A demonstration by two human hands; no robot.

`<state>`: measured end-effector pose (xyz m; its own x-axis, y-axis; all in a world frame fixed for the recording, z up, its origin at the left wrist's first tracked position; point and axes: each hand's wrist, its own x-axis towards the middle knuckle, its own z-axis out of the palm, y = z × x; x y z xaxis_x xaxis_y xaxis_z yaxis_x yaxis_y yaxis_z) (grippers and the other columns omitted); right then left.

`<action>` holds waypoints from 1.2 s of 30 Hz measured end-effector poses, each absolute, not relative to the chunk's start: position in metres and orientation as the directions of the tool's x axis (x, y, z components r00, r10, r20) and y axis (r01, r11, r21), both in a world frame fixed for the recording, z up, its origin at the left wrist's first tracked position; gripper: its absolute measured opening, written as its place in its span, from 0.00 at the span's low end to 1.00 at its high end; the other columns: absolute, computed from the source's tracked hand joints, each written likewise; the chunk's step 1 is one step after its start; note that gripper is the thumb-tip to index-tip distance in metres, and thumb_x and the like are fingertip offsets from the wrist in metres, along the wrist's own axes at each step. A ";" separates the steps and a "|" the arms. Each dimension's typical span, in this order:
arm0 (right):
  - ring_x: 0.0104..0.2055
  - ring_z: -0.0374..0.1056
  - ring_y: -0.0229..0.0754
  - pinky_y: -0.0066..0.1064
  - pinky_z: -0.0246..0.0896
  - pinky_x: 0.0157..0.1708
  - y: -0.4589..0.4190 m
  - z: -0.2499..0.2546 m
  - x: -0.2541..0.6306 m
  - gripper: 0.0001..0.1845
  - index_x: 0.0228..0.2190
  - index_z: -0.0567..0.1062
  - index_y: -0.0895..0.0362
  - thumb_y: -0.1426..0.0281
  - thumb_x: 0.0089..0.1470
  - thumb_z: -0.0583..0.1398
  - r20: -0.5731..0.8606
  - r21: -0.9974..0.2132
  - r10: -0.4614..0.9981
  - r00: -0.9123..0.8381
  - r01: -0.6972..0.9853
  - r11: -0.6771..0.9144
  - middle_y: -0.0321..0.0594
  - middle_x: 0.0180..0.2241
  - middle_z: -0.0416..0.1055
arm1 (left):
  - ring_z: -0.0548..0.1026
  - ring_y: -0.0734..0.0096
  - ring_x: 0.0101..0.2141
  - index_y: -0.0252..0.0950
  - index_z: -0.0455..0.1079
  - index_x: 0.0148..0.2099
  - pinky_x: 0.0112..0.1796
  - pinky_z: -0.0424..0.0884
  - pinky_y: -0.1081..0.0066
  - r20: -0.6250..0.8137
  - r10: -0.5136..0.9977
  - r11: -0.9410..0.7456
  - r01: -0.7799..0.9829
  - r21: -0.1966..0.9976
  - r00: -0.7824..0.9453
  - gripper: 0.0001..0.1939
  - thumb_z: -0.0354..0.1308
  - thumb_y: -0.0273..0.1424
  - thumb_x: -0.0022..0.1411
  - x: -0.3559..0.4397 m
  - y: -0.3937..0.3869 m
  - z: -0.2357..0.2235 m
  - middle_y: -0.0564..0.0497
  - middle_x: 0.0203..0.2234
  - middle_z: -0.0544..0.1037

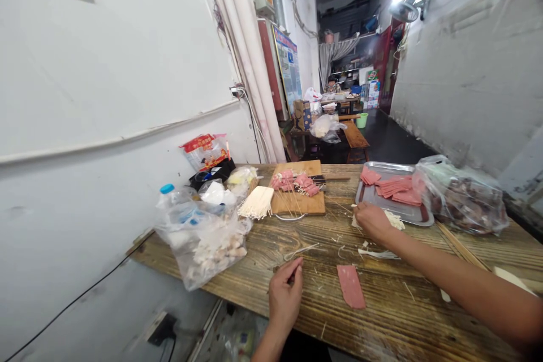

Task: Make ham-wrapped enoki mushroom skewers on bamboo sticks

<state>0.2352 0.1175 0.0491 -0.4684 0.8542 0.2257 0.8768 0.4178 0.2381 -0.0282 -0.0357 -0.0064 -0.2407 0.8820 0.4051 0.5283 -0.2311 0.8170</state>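
My left hand [285, 294] rests on the wooden table [382, 328] near its front edge, fingers curled in a pinch on a thin skewer or strand that I cannot make out. My right hand [373, 222] reaches forward, knuckles up, fingers closed on pale enoki mushroom strands [394, 219] beside the metal tray [382, 199]. A single pink meat slice [351, 286] lies flat on the table between my hands. More loose strands [377, 253] lie under my right wrist.
The metal tray holds pink meat slices [396, 188]. A cutting board [299, 195] carries finished meat-roll skewers [297, 182], with bamboo skewers [257, 202] beside it. Plastic bags [203, 237] crowd the left; a bag of dark food [464, 198] sits right. A corridor lies beyond.
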 end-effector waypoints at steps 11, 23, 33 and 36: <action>0.37 0.71 0.44 0.29 0.55 0.31 0.120 0.054 0.238 0.11 0.32 0.77 0.65 0.79 0.53 0.54 0.170 0.156 0.894 -0.414 0.907 0.390 0.52 0.33 0.76 | 0.81 0.62 0.37 0.37 0.80 0.40 0.40 0.79 0.62 0.423 0.878 -0.248 0.546 0.800 -0.222 0.14 0.53 0.34 0.60 -0.028 -0.036 -0.005 0.46 0.35 0.83; 0.36 0.71 0.42 0.27 0.56 0.34 0.120 0.059 0.244 0.10 0.27 0.77 0.64 0.76 0.52 0.55 0.205 -0.020 0.919 -0.336 0.938 0.347 0.52 0.33 0.76 | 0.81 0.62 0.38 0.38 0.80 0.40 0.41 0.78 0.61 0.408 0.882 -0.237 0.523 0.818 -0.238 0.13 0.54 0.34 0.60 -0.027 -0.037 -0.004 0.46 0.36 0.83; 0.38 0.72 0.45 0.33 0.63 0.39 0.134 0.073 0.305 0.20 0.37 0.80 0.59 0.59 0.57 0.53 0.215 -0.539 0.929 -0.301 0.757 0.370 0.45 0.37 0.79 | 0.80 0.63 0.41 0.35 0.78 0.43 0.46 0.76 0.61 0.443 0.853 -0.248 0.532 0.810 -0.277 0.14 0.53 0.32 0.62 -0.030 -0.036 -0.009 0.45 0.39 0.82; 0.38 0.71 0.47 0.35 0.63 0.39 0.136 0.066 0.321 0.26 0.34 0.80 0.60 0.50 0.50 0.56 0.230 -0.736 0.946 -0.230 0.594 0.323 0.45 0.35 0.78 | 0.79 0.63 0.43 0.35 0.78 0.45 0.47 0.75 0.60 0.542 0.804 -0.316 0.597 0.737 -0.244 0.15 0.52 0.31 0.63 -0.027 -0.040 -0.003 0.44 0.40 0.82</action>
